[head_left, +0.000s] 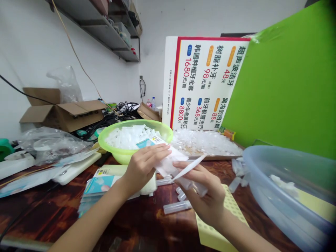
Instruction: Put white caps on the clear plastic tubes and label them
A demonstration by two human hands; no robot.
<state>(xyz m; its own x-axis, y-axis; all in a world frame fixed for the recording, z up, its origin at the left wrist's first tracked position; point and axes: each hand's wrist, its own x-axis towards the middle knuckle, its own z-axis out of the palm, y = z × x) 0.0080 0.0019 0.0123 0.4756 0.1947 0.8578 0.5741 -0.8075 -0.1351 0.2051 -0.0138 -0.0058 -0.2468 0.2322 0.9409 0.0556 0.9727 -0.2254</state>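
My left hand (pixel 141 166) is closed on a white packaging bag (pixel 180 155) with a printed blue end, tilted over the middle of the table. My right hand (pixel 204 187) is closed at the bag's near end, holding small clear plastic tubes (pixel 186 182) beneath a raised white flap (pixel 193 166). Whether the tubes are partly inside the bag, I cannot tell. Below the hands, more clear tubes (pixel 177 207) lie on the dark wooden table (pixel 147 227). To the left, a stack of flat printed bags (pixel 101 183) lies partly behind my left forearm.
Behind the hands stand a green basin (pixel 115 150) full of clear and white plastic pieces and a shallow cardboard tray (pixel 212 157) of similar pieces. A blue basin (pixel 262 185) is at right, near a yellow dotted sheet (pixel 233 210). A printed board (pixel 204 84) rises behind.
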